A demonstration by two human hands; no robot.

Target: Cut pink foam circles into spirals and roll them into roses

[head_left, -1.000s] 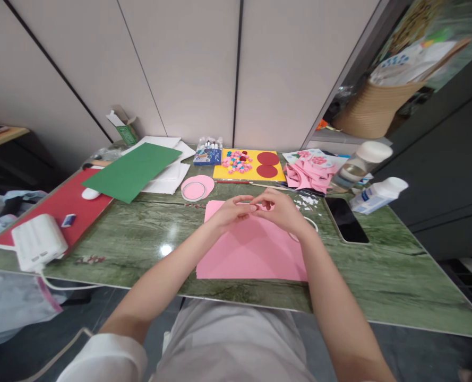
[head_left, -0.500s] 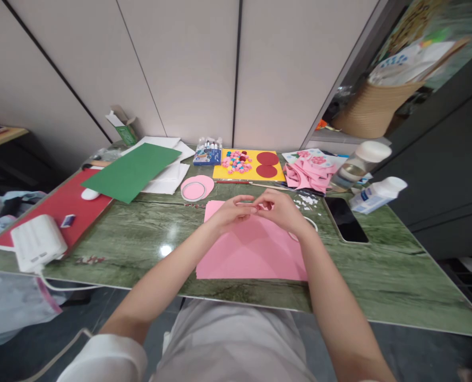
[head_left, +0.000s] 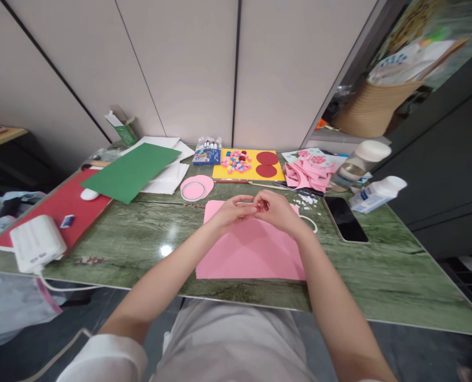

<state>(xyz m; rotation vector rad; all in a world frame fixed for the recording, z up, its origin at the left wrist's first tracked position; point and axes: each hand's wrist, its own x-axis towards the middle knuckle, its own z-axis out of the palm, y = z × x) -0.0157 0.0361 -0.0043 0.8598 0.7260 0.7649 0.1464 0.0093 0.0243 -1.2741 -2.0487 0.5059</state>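
Above the far part of a stack of pink paper (head_left: 251,252), my left hand (head_left: 234,212) and my right hand (head_left: 274,211) meet at the fingertips. Both are closed in a pinch around something tiny, perhaps pink or red, mostly hidden by the fingers. A white ring (head_left: 314,225) lies at the paper's right edge, partly covered by my right wrist. Beyond the hands are a yellow sheet (head_left: 248,172) bearing small coloured paper balls (head_left: 236,161) and two dark red circles (head_left: 266,171). To the left, pink paper circles (head_left: 207,183) lie with a thin round ring (head_left: 182,192) on them.
Right of the paper are white scraps (head_left: 306,200), a phone (head_left: 346,218), a white bottle (head_left: 373,195), a clear lidded jar (head_left: 353,167) and crumpled pink strips (head_left: 309,176). Leftward lie a green sheet (head_left: 132,172), a red sheet (head_left: 44,207) and a white power bank (head_left: 39,243) with a cable.
My right hand's fingers have curled a little more, and its wrist has shifted slightly left, showing more of the white ring. My left hand stays nearly still.
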